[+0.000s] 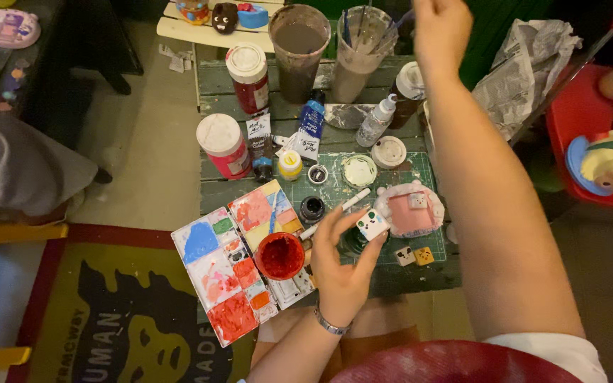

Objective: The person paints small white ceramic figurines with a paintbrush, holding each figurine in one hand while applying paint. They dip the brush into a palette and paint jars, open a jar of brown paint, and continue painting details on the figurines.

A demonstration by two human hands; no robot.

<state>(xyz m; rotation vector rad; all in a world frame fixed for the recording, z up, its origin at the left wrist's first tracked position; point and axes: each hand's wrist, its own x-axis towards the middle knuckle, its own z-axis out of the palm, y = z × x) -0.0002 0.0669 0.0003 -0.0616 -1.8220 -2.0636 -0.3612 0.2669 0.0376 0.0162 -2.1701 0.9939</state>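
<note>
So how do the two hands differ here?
The left hand is low over the table, pinching a small painted white cube; the right hand is stretched far forward, up at the cup of brushes. Its fingers are cut off by the frame. Both are bare.

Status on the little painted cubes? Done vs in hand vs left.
Done-looking: two small cubes with painted faces sit on the green mat. In hand: left hand holds a white cube with dots and a green patch; right hand reaches toward the brush cup. Left: that cube looks mostly white.
</note>
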